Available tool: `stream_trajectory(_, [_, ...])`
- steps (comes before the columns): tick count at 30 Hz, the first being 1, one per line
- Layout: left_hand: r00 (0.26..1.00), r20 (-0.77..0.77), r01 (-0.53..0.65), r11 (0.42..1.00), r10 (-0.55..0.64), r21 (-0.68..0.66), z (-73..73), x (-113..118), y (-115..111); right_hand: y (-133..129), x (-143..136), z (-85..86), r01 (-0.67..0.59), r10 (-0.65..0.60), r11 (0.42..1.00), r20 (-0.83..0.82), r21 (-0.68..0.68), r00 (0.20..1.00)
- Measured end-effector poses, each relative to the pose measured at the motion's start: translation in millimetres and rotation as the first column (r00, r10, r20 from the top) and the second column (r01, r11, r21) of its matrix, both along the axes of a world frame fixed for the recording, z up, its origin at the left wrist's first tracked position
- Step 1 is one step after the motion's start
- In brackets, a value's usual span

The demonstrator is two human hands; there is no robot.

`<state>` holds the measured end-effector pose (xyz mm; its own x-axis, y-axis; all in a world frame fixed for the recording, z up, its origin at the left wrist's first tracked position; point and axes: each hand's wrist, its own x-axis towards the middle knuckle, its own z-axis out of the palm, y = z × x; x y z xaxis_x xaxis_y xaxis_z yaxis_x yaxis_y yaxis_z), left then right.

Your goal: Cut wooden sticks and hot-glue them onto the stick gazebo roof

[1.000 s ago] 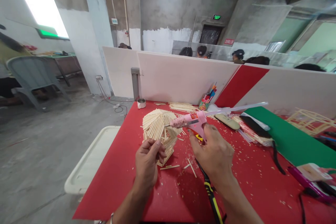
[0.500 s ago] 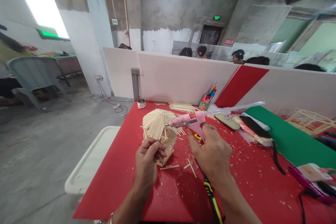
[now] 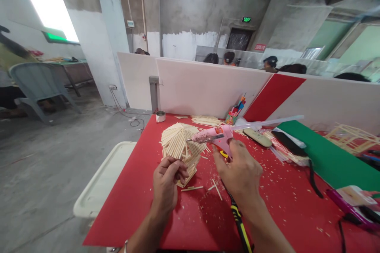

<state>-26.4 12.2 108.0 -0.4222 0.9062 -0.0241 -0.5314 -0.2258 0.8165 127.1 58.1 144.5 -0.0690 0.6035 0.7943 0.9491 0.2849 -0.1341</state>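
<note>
My right hand (image 3: 242, 168) grips a pink hot glue gun (image 3: 225, 138) by its handle. A clear glue stick (image 3: 267, 121) juts from the gun's back, and its metal nozzle points left over a small model house (image 3: 177, 142) built of thin wooden sticks. The model has a peaked roof of closely laid sticks. In front of the roof's lower edge, my left hand (image 3: 168, 180) is closed with thumb and fingertips pinched together; what lies between them is too small or hidden to make out. Loose wooden sticks (image 3: 192, 188) lie beside the model.
A tool with a black and yellow handle (image 3: 240, 221) lies on the red tabletop (image 3: 127, 205) beneath my right arm. Toward the back are a tape roll (image 3: 160, 116), a stick pile (image 3: 208, 120) and a pen holder (image 3: 230, 118). A white partition (image 3: 204, 87) stands behind.
The view has shifted very slightly. Both hands, the glue gun and the model keep practically the same positions.
</note>
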Motion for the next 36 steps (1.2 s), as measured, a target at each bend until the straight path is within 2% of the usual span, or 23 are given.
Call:
stream_trajectory(26, [1.0, 0.001, -0.016, 0.999, 0.016, -0.029, 1.9, 2.4, 1.1, 1.2, 0.1, -3.0, -0.005, 0.005, 1.0, 0.029, 0.004, 1.0])
stream_trajectory(36, [0.999, -0.053, -0.014, 1.0, 0.013, -0.018, -0.6, 2.4, 1.0, 0.8, 0.7, -4.4, -0.007, 0.007, 1.0, 0.008, -0.019, 1.0])
